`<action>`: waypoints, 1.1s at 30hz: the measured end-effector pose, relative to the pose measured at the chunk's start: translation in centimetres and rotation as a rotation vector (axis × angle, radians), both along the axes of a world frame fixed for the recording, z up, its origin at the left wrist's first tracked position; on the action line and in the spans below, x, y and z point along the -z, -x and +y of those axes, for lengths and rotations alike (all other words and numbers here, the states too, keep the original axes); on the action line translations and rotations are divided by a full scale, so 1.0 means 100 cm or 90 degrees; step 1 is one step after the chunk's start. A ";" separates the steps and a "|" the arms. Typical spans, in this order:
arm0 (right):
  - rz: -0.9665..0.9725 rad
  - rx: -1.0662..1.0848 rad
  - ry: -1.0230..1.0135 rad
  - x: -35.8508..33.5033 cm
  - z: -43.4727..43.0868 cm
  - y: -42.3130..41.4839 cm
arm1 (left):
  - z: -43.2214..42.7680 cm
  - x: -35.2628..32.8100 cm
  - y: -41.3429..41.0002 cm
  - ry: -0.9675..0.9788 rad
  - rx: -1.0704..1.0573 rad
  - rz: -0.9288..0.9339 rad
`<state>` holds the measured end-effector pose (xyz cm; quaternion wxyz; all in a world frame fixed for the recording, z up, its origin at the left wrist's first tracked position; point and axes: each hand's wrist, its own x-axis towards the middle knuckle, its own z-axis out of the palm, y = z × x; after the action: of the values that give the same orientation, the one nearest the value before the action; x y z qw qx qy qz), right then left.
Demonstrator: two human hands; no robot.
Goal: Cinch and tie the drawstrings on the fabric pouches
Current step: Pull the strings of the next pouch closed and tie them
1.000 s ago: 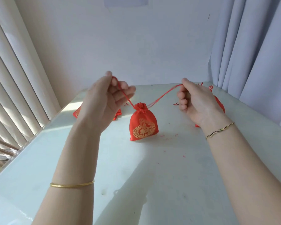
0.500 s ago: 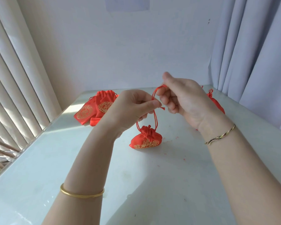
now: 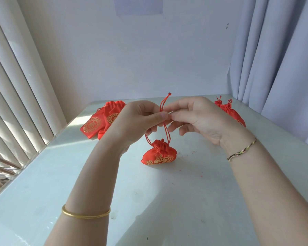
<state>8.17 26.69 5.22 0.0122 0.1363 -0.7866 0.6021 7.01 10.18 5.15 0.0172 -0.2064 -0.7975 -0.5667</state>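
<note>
A small red pouch (image 3: pixel 158 155) with gold embroidery lies on the white table (image 3: pixel 167 192), its mouth gathered tight. Two red drawstrings (image 3: pixel 164 132) rise from it to my hands, which meet just above it. My left hand (image 3: pixel 140 119) pinches the strings between thumb and fingers. My right hand (image 3: pixel 199 119) pinches them too, fingertip to fingertip with the left. A knotted string end (image 3: pixel 169 94) sticks up above the fingers.
Flat red pouches (image 3: pixel 103 121) with open mouths lie at the back left. More red pouches (image 3: pixel 229 110) with tied strings lie at the back right, partly behind my right hand. Window blinds line the left edge, grey curtains hang on the right. Red thread bits dot the table.
A second ago my hands pulled the strings wide apart. They have since come together above the pouch, which has slumped down, and now pinch the strings at one spot.
</note>
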 end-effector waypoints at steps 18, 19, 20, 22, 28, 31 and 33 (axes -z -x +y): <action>0.079 0.046 -0.029 0.005 0.002 0.007 | -0.002 -0.007 -0.010 -0.022 0.014 0.059; 0.087 0.035 0.008 0.006 -0.001 0.010 | -0.001 -0.008 -0.010 0.015 0.018 0.107; 0.072 0.001 0.056 0.009 -0.004 0.011 | 0.000 -0.007 -0.010 0.040 0.022 0.151; 0.009 -0.073 0.134 0.014 -0.010 0.013 | 0.001 -0.005 -0.008 0.062 0.014 0.221; -0.099 -0.184 0.185 0.020 -0.009 0.014 | 0.000 0.005 0.002 0.104 -0.085 0.370; -0.087 -0.168 0.176 0.021 -0.011 0.013 | 0.000 0.007 0.002 0.089 -0.108 0.389; -0.075 -0.133 0.174 0.021 -0.010 0.015 | 0.000 0.009 0.003 0.078 -0.122 0.369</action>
<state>6.70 25.65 3.10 -0.0780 0.1789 -0.6782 0.7085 6.68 10.13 4.26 0.2851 -0.2840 -0.8079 -0.4305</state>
